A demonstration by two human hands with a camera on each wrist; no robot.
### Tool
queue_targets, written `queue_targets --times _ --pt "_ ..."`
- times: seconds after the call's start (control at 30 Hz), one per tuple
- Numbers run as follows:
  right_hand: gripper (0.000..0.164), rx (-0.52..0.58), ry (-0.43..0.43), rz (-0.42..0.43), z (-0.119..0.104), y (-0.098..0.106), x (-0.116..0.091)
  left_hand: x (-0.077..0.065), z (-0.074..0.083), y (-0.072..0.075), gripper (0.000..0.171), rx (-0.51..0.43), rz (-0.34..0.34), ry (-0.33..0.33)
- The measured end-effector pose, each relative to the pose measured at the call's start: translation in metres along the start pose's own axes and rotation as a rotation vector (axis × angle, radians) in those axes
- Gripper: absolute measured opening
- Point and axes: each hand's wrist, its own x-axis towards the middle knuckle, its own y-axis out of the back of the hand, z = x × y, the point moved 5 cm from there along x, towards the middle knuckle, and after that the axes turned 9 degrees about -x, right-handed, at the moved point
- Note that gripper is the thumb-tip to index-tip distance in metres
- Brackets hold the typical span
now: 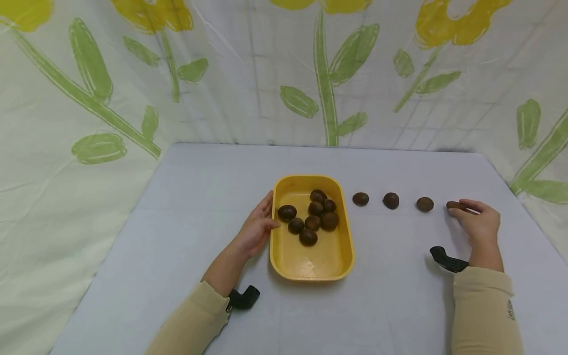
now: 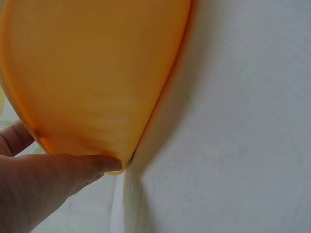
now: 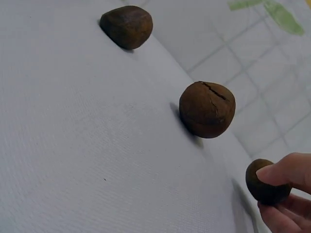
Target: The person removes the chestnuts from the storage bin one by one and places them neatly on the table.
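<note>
My left hand (image 1: 257,229) grips the left side of a yellow plastic tray (image 1: 310,270). Its thumb lies over the rim, while its fingers (image 2: 92,166) lie along the outer wall. Several dark brown chestnuts (image 1: 308,237) are grouped inside the tray. To the right, my right hand (image 1: 481,222) pinches a chestnut (image 3: 265,187) between thumb and fingers, just above the white table. This chestnut is at the right end of a spaced row with a cracked chestnut (image 3: 207,109), a middle chestnut (image 1: 391,200) and a chestnut near the tray (image 1: 361,198).
The white table (image 1: 199,197) carries the tray and the row. Behind it hangs a pale curtain (image 1: 230,74) printed with yellow flowers and green leaves. A black wrist device (image 1: 244,298) juts out at the left cuff, and another black device (image 1: 448,260) at the right.
</note>
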Motion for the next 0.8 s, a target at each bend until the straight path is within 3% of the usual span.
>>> queue_targets --times 0.2,0.4,0.63,0.8 --pt "0.028 -0.018 -0.045 0.041 0.0046 0.0000 0.0034 -0.0005 0.0011 -0.0008 0.085 0.003 -0.002 -0.004" --pt "0.028 -0.033 -0.062 0.028 0.0070 -0.0014 0.0067 -0.0008 0.0016 -0.0008 0.085 -0.001 -0.006 -0.007" --pt "0.024 -0.086 -0.030 0.004 0.0056 -0.0022 0.0076 -0.0009 0.0010 0.0005 0.085 0.000 -0.004 -0.009" --pt "0.026 -0.063 -0.012 -0.012 0.0058 -0.0003 0.0052 -0.0006 -0.0001 0.0003 0.085 0.009 -0.014 -0.008"
